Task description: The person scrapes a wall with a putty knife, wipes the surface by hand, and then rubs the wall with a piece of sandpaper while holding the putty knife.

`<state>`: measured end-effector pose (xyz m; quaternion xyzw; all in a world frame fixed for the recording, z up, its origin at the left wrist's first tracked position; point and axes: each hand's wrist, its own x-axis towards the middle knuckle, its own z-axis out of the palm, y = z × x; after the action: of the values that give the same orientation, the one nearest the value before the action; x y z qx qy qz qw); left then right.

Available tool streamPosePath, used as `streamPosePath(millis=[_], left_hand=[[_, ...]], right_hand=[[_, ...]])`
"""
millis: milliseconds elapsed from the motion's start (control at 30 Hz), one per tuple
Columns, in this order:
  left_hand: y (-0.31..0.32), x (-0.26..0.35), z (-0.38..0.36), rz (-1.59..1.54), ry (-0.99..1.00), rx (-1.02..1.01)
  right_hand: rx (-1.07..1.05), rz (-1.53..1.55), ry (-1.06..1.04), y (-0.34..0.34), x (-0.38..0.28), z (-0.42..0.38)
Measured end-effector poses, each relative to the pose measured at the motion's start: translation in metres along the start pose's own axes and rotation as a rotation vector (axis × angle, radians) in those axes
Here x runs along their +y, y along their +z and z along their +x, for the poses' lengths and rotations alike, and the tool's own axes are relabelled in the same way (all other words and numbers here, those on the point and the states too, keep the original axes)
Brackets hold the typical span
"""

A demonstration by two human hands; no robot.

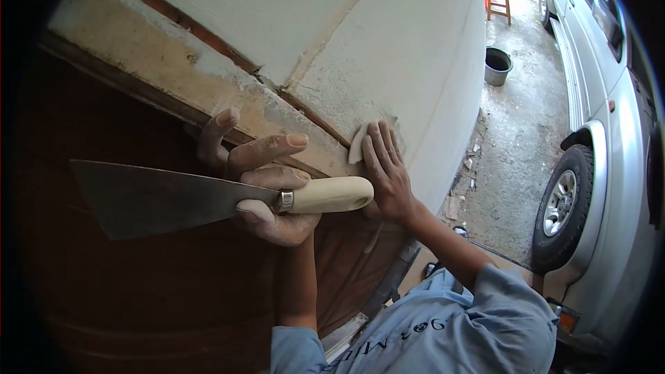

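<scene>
My left hand [270,197] grips a putty knife [329,195] near the metal collar, thumb on one side and fingers curled on the other. Its wide steel blade points to the left, and the cream handle reaches out towards my right hand. Flat against the pale wall panel [346,69], my right hand [388,170] presses with its fingers stretched out. A pale, curled piece [356,145] that looks like sandpaper shows beside and under those fingers, at a grey patch of filler. Pale dust coats both hands.
A reddish-brown gap [315,116] runs between the panel and a rough, patchy strip [138,38]. Dark brown surface [173,291] lies below. On the concrete floor to the right are a black bucket [497,67], a wooden stool [498,7], debris and a silver vehicle [603,97].
</scene>
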<state>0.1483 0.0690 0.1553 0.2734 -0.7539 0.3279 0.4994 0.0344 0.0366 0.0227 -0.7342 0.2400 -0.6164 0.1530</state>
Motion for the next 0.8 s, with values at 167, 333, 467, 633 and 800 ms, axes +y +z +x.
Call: streamPosePath(millis=[167,333,467,633,800], left_hand=[[-0.004,-0.002,0.004,0.041,0.078,-0.071],[-0.012,-0.007,0.011,0.034,0.128,-0.201],[0.01,0.001,0.004,-0.024,-0.011,0.053],[0.005,0.001,0.001,0.011,0.025,0.03],[0.006,0.001,-0.001,0.039,0.044,0.02]], right_hand=[[0.059,-0.009,-0.2,-0.017,-0.015,0.078],[0.013,-0.031,-0.051,0.003,0.006,-0.005],[0.023,-0.048,-0.18,-0.015,-0.009,0.06],[0.008,-0.022,-0.098,0.006,0.017,-0.013],[0.077,0.005,-0.233,-0.017,-0.012,0.075]])
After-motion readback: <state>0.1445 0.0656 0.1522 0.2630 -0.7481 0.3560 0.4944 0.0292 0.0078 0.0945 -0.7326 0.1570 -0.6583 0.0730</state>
